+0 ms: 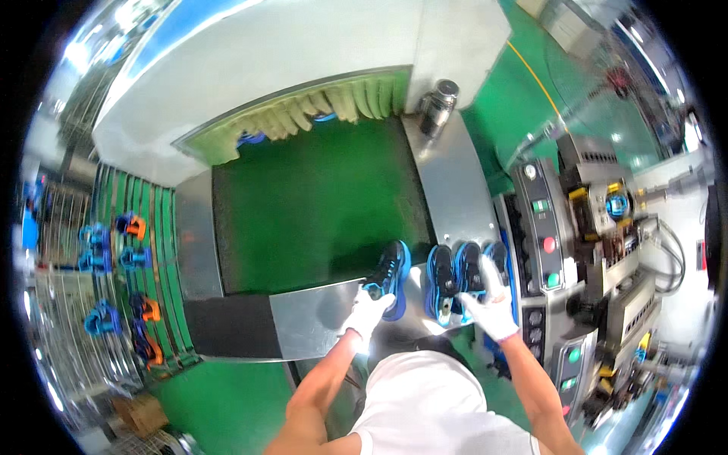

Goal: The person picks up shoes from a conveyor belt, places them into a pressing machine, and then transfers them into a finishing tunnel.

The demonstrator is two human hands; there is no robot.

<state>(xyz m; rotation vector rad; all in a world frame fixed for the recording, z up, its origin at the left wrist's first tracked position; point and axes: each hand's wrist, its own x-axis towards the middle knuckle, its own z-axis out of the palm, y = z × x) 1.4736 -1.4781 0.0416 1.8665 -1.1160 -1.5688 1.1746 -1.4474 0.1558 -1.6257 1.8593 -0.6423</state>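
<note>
My left hand (369,309), in a white glove, grips the heel end of a black and blue sports shoe (390,274) that lies at the near right corner of the green conveyor belt (311,205). My right hand (491,307), also gloved, holds a second black and blue shoe (470,269) on the steel side table (447,182). Beside it stand two more such shoes, one (440,279) between my hands and one (500,258) at the right, partly hidden.
The belt runs into a white tunnel with a fringe of green flaps (318,110). A steel flask (438,102) stands at the table's far end. A control panel (542,243) with coloured buttons is at the right. At the left, a rack (121,280) carries several blue and orange shoes.
</note>
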